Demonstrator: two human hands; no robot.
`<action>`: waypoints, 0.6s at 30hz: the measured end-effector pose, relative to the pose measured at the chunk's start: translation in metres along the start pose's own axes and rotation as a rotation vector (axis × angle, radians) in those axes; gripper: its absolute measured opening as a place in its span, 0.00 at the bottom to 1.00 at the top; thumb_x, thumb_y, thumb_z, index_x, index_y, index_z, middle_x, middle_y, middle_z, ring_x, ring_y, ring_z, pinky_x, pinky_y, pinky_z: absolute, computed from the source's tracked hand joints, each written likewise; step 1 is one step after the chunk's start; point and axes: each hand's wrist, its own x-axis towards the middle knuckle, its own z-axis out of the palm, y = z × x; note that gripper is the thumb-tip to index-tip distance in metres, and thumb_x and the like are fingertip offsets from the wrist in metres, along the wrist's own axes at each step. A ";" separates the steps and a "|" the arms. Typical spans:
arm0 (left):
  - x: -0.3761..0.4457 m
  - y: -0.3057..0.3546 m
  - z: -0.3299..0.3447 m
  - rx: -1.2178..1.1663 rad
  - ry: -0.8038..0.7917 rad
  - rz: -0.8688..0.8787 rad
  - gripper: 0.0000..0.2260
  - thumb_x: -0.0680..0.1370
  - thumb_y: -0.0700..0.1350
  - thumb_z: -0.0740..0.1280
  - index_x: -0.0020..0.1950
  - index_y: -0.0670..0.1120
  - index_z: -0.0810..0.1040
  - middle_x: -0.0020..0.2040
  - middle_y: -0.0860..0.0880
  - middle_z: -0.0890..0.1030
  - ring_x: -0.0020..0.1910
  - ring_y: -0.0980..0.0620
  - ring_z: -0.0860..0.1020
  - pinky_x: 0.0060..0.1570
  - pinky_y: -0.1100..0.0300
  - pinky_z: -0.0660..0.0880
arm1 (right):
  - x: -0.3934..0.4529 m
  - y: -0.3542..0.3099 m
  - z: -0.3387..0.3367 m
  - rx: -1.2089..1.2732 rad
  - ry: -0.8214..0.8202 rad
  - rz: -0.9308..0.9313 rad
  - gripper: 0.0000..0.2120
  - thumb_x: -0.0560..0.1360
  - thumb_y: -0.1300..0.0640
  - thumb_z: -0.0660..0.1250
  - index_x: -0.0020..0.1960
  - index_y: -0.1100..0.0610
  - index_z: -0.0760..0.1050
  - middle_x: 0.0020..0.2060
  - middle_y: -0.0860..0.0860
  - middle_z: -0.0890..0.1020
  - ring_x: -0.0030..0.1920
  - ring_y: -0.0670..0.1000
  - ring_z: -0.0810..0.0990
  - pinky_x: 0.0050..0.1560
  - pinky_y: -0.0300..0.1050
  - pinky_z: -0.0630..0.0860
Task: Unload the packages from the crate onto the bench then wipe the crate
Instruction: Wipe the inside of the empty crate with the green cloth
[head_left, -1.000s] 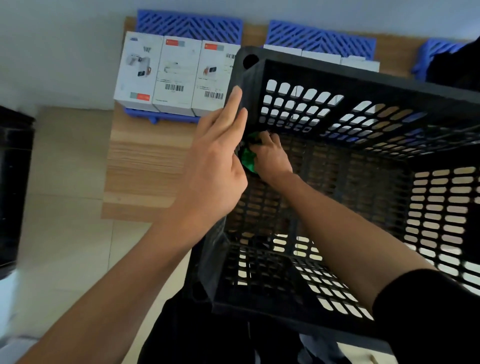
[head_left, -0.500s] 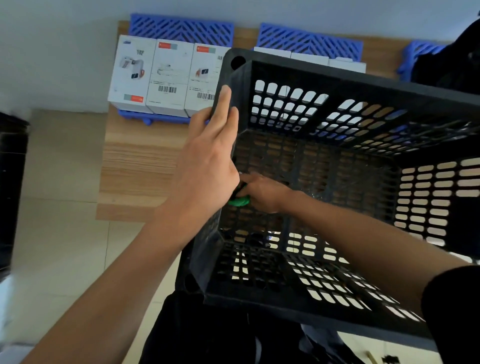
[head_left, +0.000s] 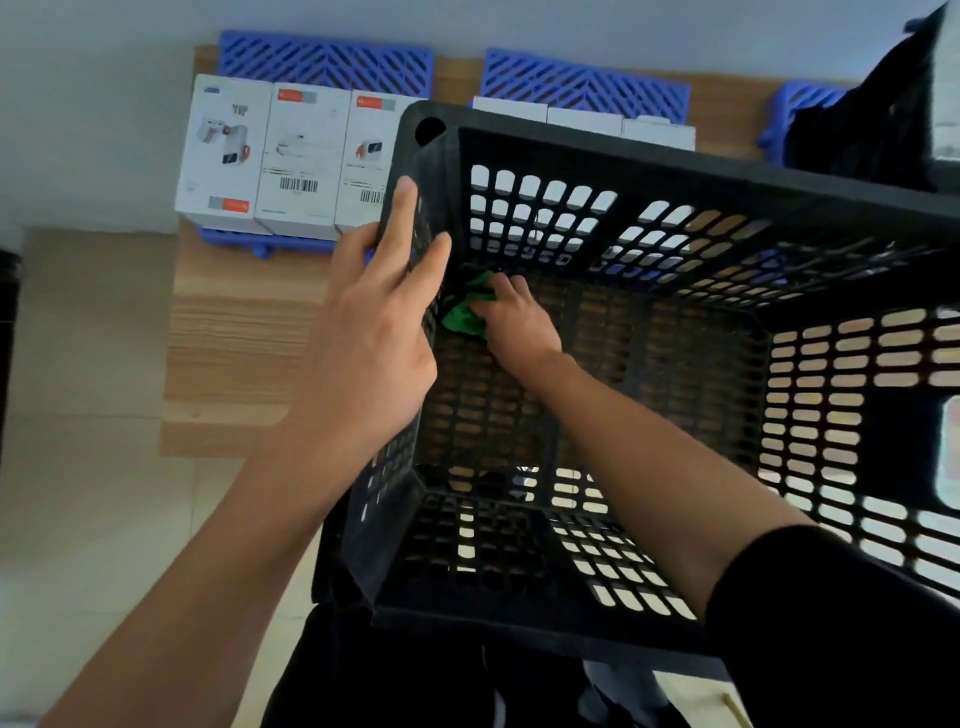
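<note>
A black slotted plastic crate (head_left: 675, 171) fills the middle and right of the head view, with nothing inside but my right hand and a cloth. My left hand (head_left: 374, 332) grips the crate's left wall near its far corner, fingers stretched along the rim. My right hand (head_left: 511, 319) reaches down inside and presses a crumpled green cloth (head_left: 462, 317) against the floor at the far-left corner. Three white packages (head_left: 291, 161) stand in a row on the wooden bench (head_left: 234, 338) to the left, and more white packages (head_left: 582, 122) show behind the crate's far rim.
Blue slatted trays (head_left: 327, 62) lie under and behind the packages, with another blue tray (head_left: 800, 104) at the far right beside a dark bag (head_left: 883, 114). Pale tiled floor (head_left: 93, 519) lies left of the bench. A grey wall runs behind.
My right hand has slid the green cloth from the near part of the left wall back up to the far-left corner. My left hand keeps its hold on the wall.
</note>
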 end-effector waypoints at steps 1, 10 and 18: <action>-0.001 0.001 0.000 -0.002 -0.003 0.002 0.26 0.74 0.29 0.58 0.72 0.35 0.73 0.80 0.37 0.61 0.67 0.34 0.70 0.64 0.50 0.72 | -0.007 0.011 -0.001 -0.009 0.002 0.018 0.22 0.76 0.67 0.67 0.68 0.54 0.78 0.67 0.57 0.69 0.68 0.62 0.65 0.59 0.60 0.78; -0.001 -0.002 0.002 -0.025 0.026 -0.002 0.25 0.72 0.25 0.63 0.69 0.35 0.77 0.80 0.39 0.63 0.67 0.34 0.70 0.61 0.48 0.75 | -0.088 0.128 -0.016 -0.034 -0.006 0.356 0.22 0.78 0.64 0.65 0.70 0.51 0.77 0.61 0.57 0.71 0.67 0.62 0.66 0.58 0.59 0.77; -0.002 0.015 0.002 0.204 -0.015 0.094 0.19 0.79 0.43 0.66 0.71 0.44 0.77 0.79 0.38 0.64 0.79 0.36 0.59 0.74 0.35 0.57 | -0.068 0.078 -0.034 0.113 0.226 0.191 0.26 0.74 0.68 0.65 0.70 0.56 0.77 0.63 0.60 0.74 0.64 0.64 0.72 0.54 0.61 0.80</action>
